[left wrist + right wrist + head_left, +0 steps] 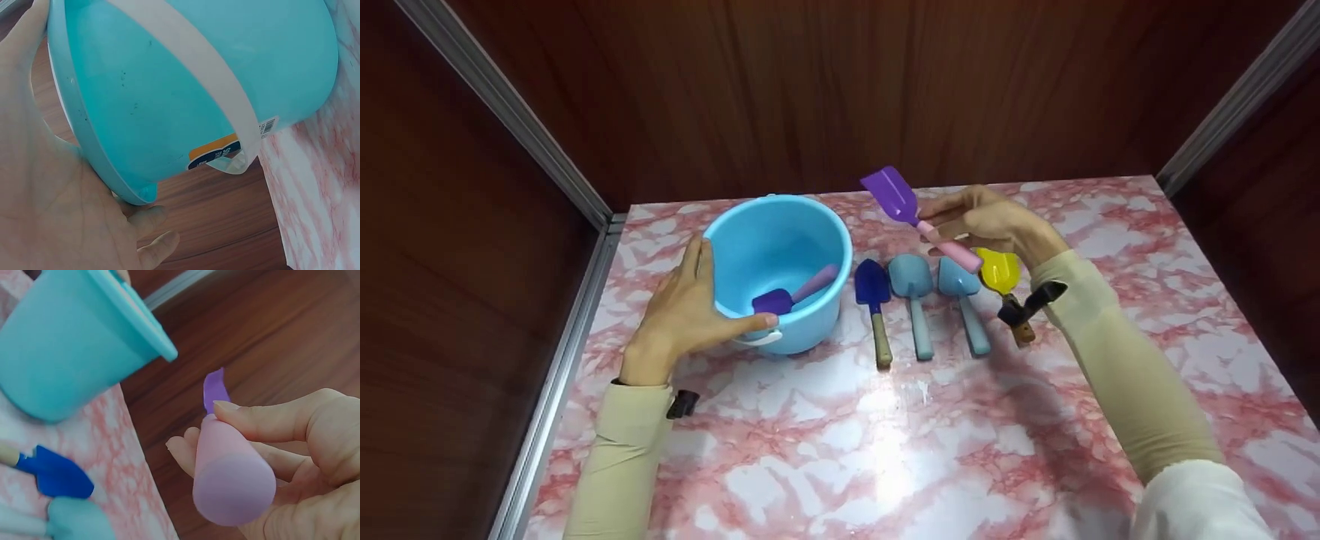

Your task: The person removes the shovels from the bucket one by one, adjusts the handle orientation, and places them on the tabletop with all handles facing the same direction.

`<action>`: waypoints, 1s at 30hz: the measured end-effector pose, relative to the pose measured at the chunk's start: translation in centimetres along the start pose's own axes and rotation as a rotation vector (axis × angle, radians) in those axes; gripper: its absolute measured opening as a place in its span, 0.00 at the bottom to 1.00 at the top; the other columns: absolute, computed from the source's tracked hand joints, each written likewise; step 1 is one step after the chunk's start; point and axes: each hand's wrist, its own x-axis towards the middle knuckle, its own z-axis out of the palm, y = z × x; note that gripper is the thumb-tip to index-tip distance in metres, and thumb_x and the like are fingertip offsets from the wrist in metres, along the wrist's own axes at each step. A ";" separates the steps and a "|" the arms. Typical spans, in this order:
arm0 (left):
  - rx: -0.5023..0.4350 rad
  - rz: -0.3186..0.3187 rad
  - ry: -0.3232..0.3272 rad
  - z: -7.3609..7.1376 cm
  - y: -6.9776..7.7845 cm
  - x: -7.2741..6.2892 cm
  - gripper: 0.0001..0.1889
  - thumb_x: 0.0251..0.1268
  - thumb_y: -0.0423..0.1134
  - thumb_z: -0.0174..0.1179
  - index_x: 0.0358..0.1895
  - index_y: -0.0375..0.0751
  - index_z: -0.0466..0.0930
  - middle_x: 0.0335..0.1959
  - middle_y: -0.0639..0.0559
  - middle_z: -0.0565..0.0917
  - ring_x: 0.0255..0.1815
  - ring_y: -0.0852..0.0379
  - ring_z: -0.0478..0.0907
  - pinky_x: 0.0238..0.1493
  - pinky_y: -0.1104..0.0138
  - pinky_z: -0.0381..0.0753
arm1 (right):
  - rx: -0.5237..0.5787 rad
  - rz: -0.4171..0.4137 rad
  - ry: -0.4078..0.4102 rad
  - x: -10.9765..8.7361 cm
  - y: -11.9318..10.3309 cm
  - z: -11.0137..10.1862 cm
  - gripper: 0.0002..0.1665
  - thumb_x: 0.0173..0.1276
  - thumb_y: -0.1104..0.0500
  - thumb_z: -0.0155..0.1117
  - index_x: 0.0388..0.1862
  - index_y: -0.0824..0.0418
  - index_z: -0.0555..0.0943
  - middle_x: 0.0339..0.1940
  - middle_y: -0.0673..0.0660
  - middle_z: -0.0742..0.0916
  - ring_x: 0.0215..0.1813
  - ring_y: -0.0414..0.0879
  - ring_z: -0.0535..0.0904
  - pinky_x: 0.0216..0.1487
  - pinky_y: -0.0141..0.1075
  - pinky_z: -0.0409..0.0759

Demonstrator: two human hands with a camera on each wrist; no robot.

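Observation:
A light blue bucket (776,225) stands on the left of the table with its mouth up. My left hand (679,307) rests against the bucket's rim, fingers fairly straight and spread along the left side, thumb on the near edge. Inside the bucket lies a toy shovel (772,302) with a purple blade and a pinkish-purple handle. My right hand (982,221) pinches the pink handle of another purple-bladed toy shovel (233,478), raised to the right of the bucket with its blade tilted up toward the back left.
Below the right hand lie a dark blue toy shovel (874,285), two pale blue toy shovels (911,277) and a yellow toy shovel (1000,270), side by side. The marbled table (825,465) is bounded by dark wood panels (825,97). A white handle (202,67) hangs against the bucket's side.

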 end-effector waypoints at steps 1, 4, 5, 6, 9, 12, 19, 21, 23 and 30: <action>0.000 0.002 0.001 0.0 0.0 0.0 0.82 0.37 0.88 0.68 0.89 0.54 0.27 0.89 0.44 0.48 0.84 0.29 0.55 0.72 0.28 0.70 | 0.007 0.004 0.013 -0.2 0.4 -0.2 0.32 0.74 0.59 0.74 0.74 0.64 0.78 0.64 0.61 0.88 0.54 0.50 0.88 0.56 0.40 0.90; -0.004 0.012 0.009 0.1 -0.1 0.0 0.82 0.37 0.87 0.69 0.89 0.54 0.28 0.88 0.44 0.50 0.83 0.30 0.57 0.71 0.28 0.71 | 0.025 0.011 0.045 -0.6 1.7 -0.9 0.32 0.74 0.61 0.74 0.73 0.65 0.78 0.64 0.60 0.87 0.55 0.51 0.88 0.56 0.39 0.90; -0.006 0.018 0.014 0.1 -0.1 0.0 0.82 0.37 0.87 0.69 0.89 0.54 0.29 0.87 0.44 0.51 0.83 0.30 0.58 0.70 0.29 0.72 | 0.035 0.011 0.054 -0.7 2.1 -1.2 0.31 0.74 0.61 0.74 0.73 0.65 0.78 0.63 0.60 0.87 0.55 0.51 0.88 0.56 0.40 0.91; -0.006 0.023 0.017 0.2 -0.2 0.0 0.82 0.37 0.87 0.69 0.89 0.54 0.29 0.87 0.44 0.52 0.83 0.30 0.58 0.70 0.29 0.72 | 0.053 0.011 0.064 -0.8 2.5 -1.4 0.30 0.74 0.62 0.73 0.72 0.66 0.78 0.62 0.59 0.87 0.55 0.51 0.88 0.56 0.41 0.90; -0.010 0.036 0.027 0.3 -0.2 0.1 0.81 0.38 0.86 0.70 0.89 0.53 0.30 0.87 0.44 0.53 0.82 0.31 0.59 0.70 0.30 0.73 | 0.103 -0.001 0.082 -1.2 3.7 -2.2 0.29 0.74 0.64 0.72 0.71 0.70 0.76 0.57 0.58 0.88 0.54 0.51 0.89 0.58 0.46 0.90; -0.008 0.035 0.023 0.2 -0.1 0.1 0.81 0.38 0.87 0.69 0.89 0.53 0.29 0.87 0.44 0.52 0.83 0.31 0.58 0.70 0.29 0.72 | 0.131 -0.009 0.113 -1.8 5.0 -3.2 0.28 0.74 0.65 0.72 0.69 0.71 0.77 0.52 0.57 0.89 0.50 0.50 0.91 0.57 0.47 0.90; 0.011 0.006 -0.008 -0.2 0.0 0.2 0.83 0.37 0.88 0.68 0.89 0.52 0.26 0.90 0.44 0.44 0.85 0.28 0.53 0.73 0.27 0.68 | 0.152 -0.018 0.179 -3.2 8.1 -5.7 0.29 0.76 0.62 0.71 0.71 0.71 0.76 0.46 0.52 0.92 0.47 0.44 0.90 0.54 0.38 0.91; 0.010 0.002 -0.011 -0.2 0.0 0.2 0.83 0.37 0.88 0.68 0.89 0.53 0.25 0.90 0.44 0.44 0.85 0.28 0.53 0.72 0.27 0.68 | 0.161 -0.010 0.188 -3.5 9.0 -6.3 0.30 0.76 0.62 0.71 0.72 0.71 0.76 0.48 0.51 0.91 0.48 0.44 0.89 0.54 0.37 0.91; 0.005 0.007 -0.004 -0.1 0.0 0.2 0.82 0.37 0.88 0.68 0.89 0.54 0.26 0.89 0.44 0.46 0.84 0.28 0.54 0.72 0.27 0.69 | 0.184 0.000 0.201 -3.7 9.7 -6.9 0.28 0.76 0.62 0.71 0.71 0.69 0.78 0.48 0.51 0.89 0.48 0.45 0.89 0.53 0.37 0.91; 0.002 0.008 0.002 0.1 0.0 0.1 0.82 0.37 0.88 0.67 0.89 0.55 0.25 0.89 0.43 0.48 0.84 0.29 0.56 0.72 0.28 0.70 | 0.234 0.019 0.235 -4.4 11.8 -8.1 0.26 0.74 0.60 0.74 0.67 0.65 0.81 0.45 0.48 0.91 0.48 0.43 0.90 0.52 0.34 0.90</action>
